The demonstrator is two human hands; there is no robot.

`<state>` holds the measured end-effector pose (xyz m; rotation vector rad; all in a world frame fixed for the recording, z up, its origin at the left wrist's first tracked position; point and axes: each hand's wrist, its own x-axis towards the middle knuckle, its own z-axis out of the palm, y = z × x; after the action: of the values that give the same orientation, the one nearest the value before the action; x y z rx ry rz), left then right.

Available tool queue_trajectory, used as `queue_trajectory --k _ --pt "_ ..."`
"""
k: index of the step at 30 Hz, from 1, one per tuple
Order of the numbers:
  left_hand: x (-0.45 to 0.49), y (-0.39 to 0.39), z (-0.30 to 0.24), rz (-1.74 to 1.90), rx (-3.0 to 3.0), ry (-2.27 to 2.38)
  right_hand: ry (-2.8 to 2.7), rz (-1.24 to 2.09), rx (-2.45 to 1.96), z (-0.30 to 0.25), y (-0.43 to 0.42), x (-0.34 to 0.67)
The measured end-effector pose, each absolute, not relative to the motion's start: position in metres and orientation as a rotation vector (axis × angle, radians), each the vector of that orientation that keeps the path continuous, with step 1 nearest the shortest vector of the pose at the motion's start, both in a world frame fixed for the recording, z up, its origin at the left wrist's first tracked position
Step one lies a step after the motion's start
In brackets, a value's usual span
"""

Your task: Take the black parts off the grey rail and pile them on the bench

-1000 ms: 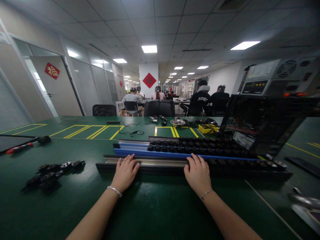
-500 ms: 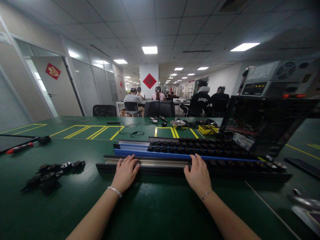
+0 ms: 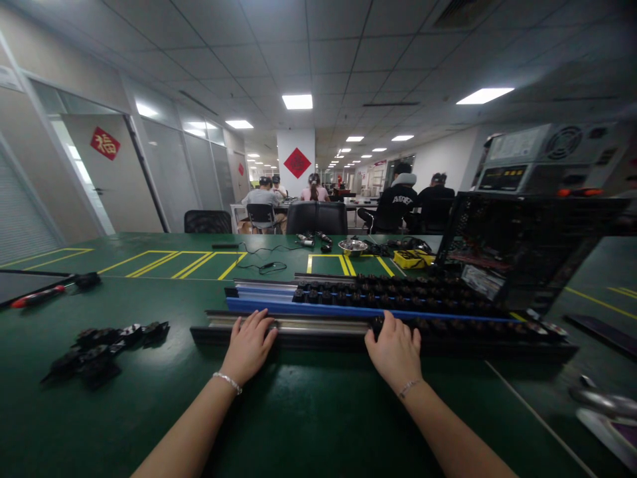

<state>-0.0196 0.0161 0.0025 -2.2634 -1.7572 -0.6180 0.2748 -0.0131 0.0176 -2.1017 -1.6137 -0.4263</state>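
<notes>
Green workbench (image 3: 298,411): resting left hand (image 3: 247,345) flat on long rail (image 3: 318,324), fingers spread, gripping nothing; right hand (image 3: 395,348) likewise open, touching black parts (image 3: 448,325).

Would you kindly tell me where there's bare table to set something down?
Bare green table lies in front of the rail, between the left hand and right hand, and from the left hand to the pile of black parts. Behind the rail and right, by the computer case, it is crowded.
</notes>
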Motion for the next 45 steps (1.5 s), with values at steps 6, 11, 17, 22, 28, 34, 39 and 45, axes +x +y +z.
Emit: queue_trajectory --k 6,11,17,22,28,34,39,45 --pt "-0.0200 0.0162 0.0022 -0.626 -2.268 -1.753 -1.632 -0.349 -2.081 0.0167 -0.0124 0.2744" --pt "-0.0197 0.0165 0.0022 -0.642 -2.263 -1.755 -1.641 -0.315 -2.065 0.0164 -0.0123 0.2748" --pt "-0.0202 0.0163 0.0018 -0.655 -2.267 -1.751 -1.667 -0.301 -2.024 0.0142 -0.0116 0.2756" --pt "-0.0198 0.0162 0.0021 -0.647 -2.264 -1.752 -1.701 -0.251 -1.984 0.0124 -0.0100 0.2764" --pt "-0.0195 0.0159 0.0024 -0.617 -2.271 -1.762 -1.734 -0.210 -1.951 0.0141 -0.0108 0.2750" --pt "-0.0203 0.0164 0.0015 -0.624 -2.275 -1.763 -1.744 -0.162 -1.929 0.0158 -0.0117 0.2749" --pt "-0.0201 0.0166 0.0015 -0.631 -2.272 -1.764 -1.753 -0.158 -1.903 0.0150 -0.0113 0.2749" --pt "-0.0203 0.0169 0.0015 -0.643 -2.275 -1.756 -1.788 -0.152 -1.867 0.0139 -0.0115 0.2755"
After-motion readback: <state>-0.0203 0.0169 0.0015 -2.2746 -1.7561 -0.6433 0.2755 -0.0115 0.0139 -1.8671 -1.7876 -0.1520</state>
